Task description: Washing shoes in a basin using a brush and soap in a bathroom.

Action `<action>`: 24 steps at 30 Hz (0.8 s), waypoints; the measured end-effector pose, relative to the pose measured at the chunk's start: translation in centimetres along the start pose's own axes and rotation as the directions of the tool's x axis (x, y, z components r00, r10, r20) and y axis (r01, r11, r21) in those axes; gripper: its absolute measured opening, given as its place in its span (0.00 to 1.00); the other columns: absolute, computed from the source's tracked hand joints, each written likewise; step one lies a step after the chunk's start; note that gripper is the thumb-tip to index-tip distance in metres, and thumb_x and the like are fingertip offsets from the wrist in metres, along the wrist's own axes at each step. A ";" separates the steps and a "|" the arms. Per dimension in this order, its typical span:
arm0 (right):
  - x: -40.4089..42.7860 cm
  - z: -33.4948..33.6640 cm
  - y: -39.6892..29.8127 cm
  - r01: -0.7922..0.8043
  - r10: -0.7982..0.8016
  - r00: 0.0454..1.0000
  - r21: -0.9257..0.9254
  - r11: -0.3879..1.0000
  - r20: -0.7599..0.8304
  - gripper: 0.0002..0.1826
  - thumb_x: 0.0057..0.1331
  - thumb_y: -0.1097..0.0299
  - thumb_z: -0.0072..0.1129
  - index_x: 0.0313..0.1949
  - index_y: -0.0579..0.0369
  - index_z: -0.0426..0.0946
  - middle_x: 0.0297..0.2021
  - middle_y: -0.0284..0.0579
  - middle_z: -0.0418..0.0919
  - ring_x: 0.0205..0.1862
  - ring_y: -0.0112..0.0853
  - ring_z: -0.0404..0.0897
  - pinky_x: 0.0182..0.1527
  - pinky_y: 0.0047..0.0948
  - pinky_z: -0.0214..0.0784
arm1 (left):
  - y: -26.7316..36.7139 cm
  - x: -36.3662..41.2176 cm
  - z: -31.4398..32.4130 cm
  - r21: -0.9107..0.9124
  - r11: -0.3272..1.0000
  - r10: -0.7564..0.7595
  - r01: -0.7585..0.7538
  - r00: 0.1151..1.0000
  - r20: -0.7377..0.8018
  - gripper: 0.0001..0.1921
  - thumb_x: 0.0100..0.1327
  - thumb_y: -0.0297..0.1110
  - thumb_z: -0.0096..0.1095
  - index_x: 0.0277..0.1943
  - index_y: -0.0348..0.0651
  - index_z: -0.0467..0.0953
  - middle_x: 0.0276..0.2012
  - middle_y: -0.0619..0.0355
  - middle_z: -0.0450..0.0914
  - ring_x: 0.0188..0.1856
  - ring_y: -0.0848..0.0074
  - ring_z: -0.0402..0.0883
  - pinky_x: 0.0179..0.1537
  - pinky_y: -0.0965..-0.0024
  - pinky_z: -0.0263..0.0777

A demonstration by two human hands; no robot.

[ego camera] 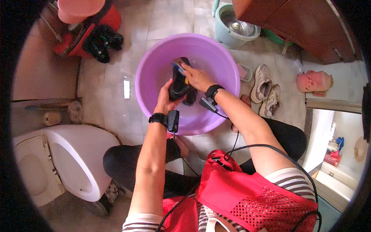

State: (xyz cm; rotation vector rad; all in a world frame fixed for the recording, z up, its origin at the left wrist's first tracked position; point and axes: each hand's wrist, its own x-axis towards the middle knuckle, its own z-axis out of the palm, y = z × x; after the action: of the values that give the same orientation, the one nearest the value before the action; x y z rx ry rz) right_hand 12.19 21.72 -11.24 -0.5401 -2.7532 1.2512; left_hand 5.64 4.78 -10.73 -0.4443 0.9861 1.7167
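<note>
A large purple plastic basin [140,84] stands on the floor before me with shallow water in it. My left hand [165,98] grips a black shoe [177,87] by its lower end, over the basin. In my right hand [198,77] is a scrubbing brush [178,66] with blue bristles, which lie against the shoe's upper part. A small yellow patch shows under the right palm; I cannot tell what it belongs to. Partly behind the held shoe is a second dark shoe [190,98]. Both wrists wear black straps with cabled devices.
Beyond the basin stands a pale green mop bucket [232,37]. Grey-white sneakers [262,84] and a pale green soap dish [247,73] lie on the right. A white toilet [78,156] is at left. Black shoes [101,43] rest by a red container [111,18]. Cables cross my right arm.
</note>
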 end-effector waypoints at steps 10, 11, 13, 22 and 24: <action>-2.5 -0.8 -3.4 0.123 -0.107 0.990 0.203 0.971 -0.090 0.23 0.72 0.63 0.51 0.66 0.43 0.68 0.43 0.61 0.80 0.43 0.55 0.81 0.43 0.46 0.74 | 3.1 -3.9 -2.4 0.004 0.991 -0.129 0.131 0.970 0.206 0.22 0.69 0.53 0.53 0.52 0.43 0.75 0.43 0.49 0.83 0.39 0.59 0.82 0.33 0.64 0.78; -1.6 -1.0 -2.6 0.078 -0.069 0.994 0.100 0.992 -0.084 0.22 0.73 0.62 0.50 0.65 0.43 0.68 0.46 0.63 0.79 0.47 0.56 0.80 0.47 0.46 0.73 | 2.7 -4.2 -1.3 -0.005 0.994 -0.107 0.110 0.977 0.184 0.21 0.69 0.53 0.52 0.52 0.44 0.75 0.43 0.49 0.83 0.40 0.58 0.82 0.33 0.64 0.77; -0.5 0.0 -0.9 0.031 -0.013 0.986 0.107 0.994 -0.168 0.23 0.74 0.57 0.45 0.66 0.43 0.67 0.50 0.60 0.78 0.51 0.55 0.78 0.54 0.47 0.70 | 2.3 -4.9 -0.4 -0.011 0.998 -0.062 0.065 0.986 0.154 0.28 0.70 0.54 0.50 0.55 0.33 0.73 0.40 0.44 0.81 0.33 0.61 0.82 0.29 0.65 0.78; -4.5 0.2 -4.4 0.240 -0.250 0.962 0.104 0.965 0.108 0.23 0.75 0.57 0.44 0.66 0.48 0.66 0.60 0.53 0.74 0.60 0.47 0.75 0.62 0.38 0.66 | 3.6 -8.5 -0.6 0.474 0.879 0.030 -0.045 0.999 0.041 0.23 0.66 0.43 0.62 0.59 0.39 0.72 0.46 0.53 0.82 0.41 0.68 0.84 0.41 0.65 0.81; -5.0 -1.7 -7.0 0.090 -0.101 0.982 0.076 0.993 0.162 0.24 0.75 0.56 0.44 0.66 0.52 0.66 0.59 0.53 0.74 0.59 0.50 0.75 0.61 0.40 0.67 | 3.8 -10.3 -1.3 0.503 0.863 0.014 -0.048 0.997 0.070 0.24 0.64 0.39 0.62 0.61 0.40 0.71 0.47 0.54 0.82 0.42 0.69 0.84 0.44 0.66 0.81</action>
State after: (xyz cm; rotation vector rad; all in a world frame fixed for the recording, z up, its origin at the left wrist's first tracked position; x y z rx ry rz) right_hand 15.24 16.97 -4.51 -0.3071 -2.8163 1.4219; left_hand 5.74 -2.82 -2.75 -0.0279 1.3479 1.4138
